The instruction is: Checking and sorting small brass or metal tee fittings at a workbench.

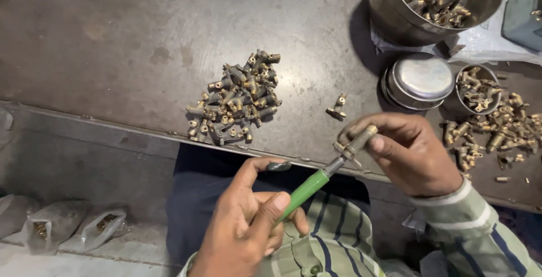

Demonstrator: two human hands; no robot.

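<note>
Holding a green-handled screwdriver (309, 189) in a closed grip, the left hand (248, 226) drove its tip into a small brass fitting (357, 141), which the right hand (407, 154) pinched between curled fingers and thumb. Both hands worked just below the front edge of the dark metal worktable (113, 45), over the person's lap.

Taking the heap of fittings (236, 97) at the middle of the table as the mark: one lone fitting (337, 106) lay just right of it, near the hands. Further right sat a closed round steel tin (419, 80), then a small open tin (477, 89) filled with parts, with a loose spread of brass pieces (498, 131) beyond that. Up and right of the heap stood a large steel pot (395, 14), brimful of fittings.

Judging by these stores, the work seemed well short of its end: one piece was in hand, and many remained in the pot and the scatter. Whether the central heap was finished or waiting could not be told.
</note>
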